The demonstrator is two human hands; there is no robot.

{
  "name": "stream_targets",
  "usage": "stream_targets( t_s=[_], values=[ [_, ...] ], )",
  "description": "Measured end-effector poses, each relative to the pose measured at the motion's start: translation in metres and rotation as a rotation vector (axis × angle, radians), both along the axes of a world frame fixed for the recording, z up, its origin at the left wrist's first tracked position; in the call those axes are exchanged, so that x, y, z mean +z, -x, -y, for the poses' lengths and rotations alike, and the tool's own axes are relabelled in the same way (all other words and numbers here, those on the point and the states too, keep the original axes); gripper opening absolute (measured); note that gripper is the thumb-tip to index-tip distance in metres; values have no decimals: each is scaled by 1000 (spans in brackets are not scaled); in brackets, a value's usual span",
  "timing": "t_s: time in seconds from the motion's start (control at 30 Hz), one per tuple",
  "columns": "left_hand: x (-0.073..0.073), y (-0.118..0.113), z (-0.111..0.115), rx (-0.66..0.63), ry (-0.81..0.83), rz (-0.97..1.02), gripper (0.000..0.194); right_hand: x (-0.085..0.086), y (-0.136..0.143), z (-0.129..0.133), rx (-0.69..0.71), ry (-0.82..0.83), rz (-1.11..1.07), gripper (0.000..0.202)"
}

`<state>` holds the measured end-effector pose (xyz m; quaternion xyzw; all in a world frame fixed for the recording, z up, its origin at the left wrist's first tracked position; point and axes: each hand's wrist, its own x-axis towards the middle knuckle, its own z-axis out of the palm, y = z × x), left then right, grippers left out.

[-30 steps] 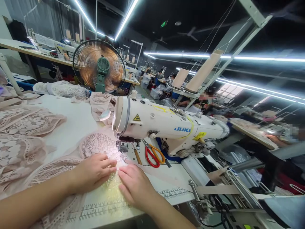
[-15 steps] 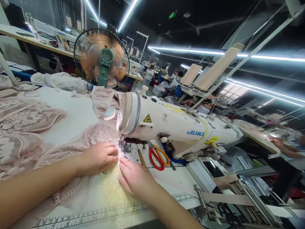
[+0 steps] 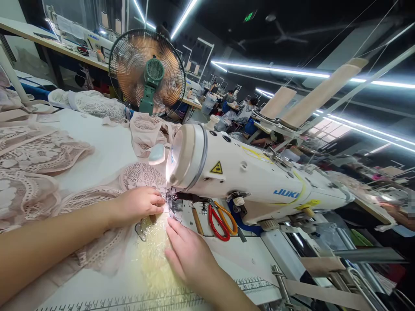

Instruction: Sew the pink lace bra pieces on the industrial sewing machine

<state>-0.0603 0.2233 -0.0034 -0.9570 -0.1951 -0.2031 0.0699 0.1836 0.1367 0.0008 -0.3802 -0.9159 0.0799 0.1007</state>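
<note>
A beige lace bra (image 3: 142, 176) lies at the needle end of a white JUKI sewing machine (image 3: 246, 172), partly hidden under the machine head. My left hand (image 3: 141, 207) has its fingers curled on the bra's edge, close to the presser foot (image 3: 170, 202). Just right of the needle area, my right hand (image 3: 189, 255) rests low with fingers stretched forward and the thumb apart. Its fingertips touch the edge of a yellow, clear-taped patch (image 3: 157, 259) on the table. A small metal loop (image 3: 140, 232) shows below my left hand.
Red-and-orange-handled scissors (image 3: 222, 222) and a wooden-handled tool (image 3: 197, 220) lie beneath the machine arm. More lace bras (image 3: 42, 151) cover the table's left. A printed ruler (image 3: 129, 300) runs along the front edge. Behind stand a fan (image 3: 147, 73) and thread cones (image 3: 320, 95).
The view has shifted, so the machine sits farther right. My right fingertips have moved slightly back from the needle and apart from my left hand, which stays on the bra.
</note>
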Motion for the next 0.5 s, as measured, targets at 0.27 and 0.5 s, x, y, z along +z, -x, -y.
stream_targets(
  t_s=[0.27, 0.5],
  values=[
    [0, 2, -13, 23, -44, 4, 25, -1, -1, 0, 1, -56, -29, 48],
    [-3, 4, -27, 76, -77, -15, 20, 0, -1, -1, -4, -32, -33, 47]
  ],
)
